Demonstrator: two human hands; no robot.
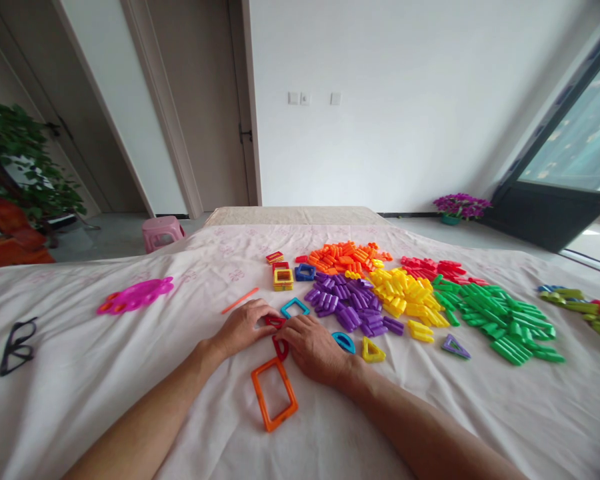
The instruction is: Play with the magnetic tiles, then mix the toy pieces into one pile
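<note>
My left hand point(244, 327) is closed, thumb and fingertips on a small red magnetic tile point(275, 322). Close beside it, my right hand point(313, 345) curls over a second red magnetic tile point(281, 348), covering part of it. An orange rectangular frame tile point(293, 398) lies flat just nearer to me. Beyond the fingers is a light blue square frame tile point(303, 305). A blue rounded tile point(345, 342), a yellow triangle tile point(373, 350) and a purple triangle tile point(455, 347) lie to the right of my right hand.
Stacked yellow frames point(283, 280) and dark blue frames point(305, 272) stand farther back. Heaps of orange point(343, 257), purple point(347, 300), yellow point(405, 293), red point(437, 269) and green pieces point(505, 317) spread rightward. Leftward lie an orange stick point(239, 301), a magenta tray point(140, 295) and glasses point(19, 347).
</note>
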